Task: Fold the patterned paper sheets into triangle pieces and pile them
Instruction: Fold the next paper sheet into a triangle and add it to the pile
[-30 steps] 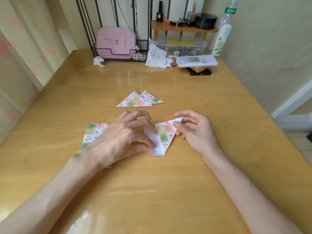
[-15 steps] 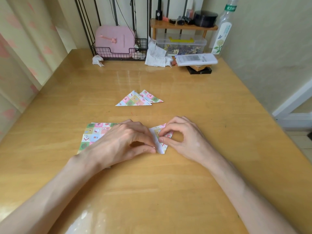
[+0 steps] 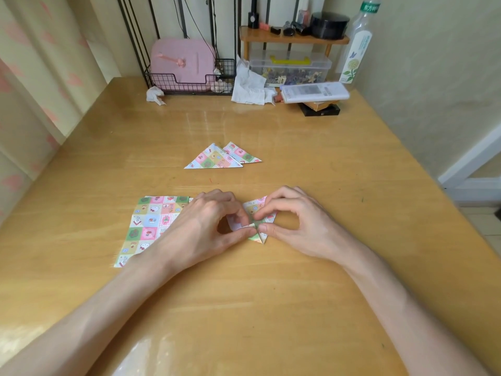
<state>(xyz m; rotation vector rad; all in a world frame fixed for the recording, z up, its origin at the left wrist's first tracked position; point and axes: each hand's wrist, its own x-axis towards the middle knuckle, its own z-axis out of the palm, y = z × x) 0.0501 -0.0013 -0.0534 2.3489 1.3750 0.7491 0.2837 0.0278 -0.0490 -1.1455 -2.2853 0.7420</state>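
Patterned paper piece (image 3: pixel 254 211) lies on the worktop (image 3: pixel 271 308); your left hand (image 3: pixel 200 229) and right hand (image 3: pixel 301 226) both pinch it with curled fingers. Unfolded sheets (image 3: pixel 151 223) lie just left of it, finished triangles (image 3: pixel 214 160) beyond.

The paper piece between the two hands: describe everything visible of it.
The paper piece is a thin sheet partly folded into a narrow wedge, tip pointing toward the person. Its outer face shows pastel pink, green and yellow squares with tiny pictures; a plain white flap shows on its left. It rests on the wooden table, partly covered. The left hand pinches the white flap, the right hand the patterned side; their thumbs nearly meet near the tip.
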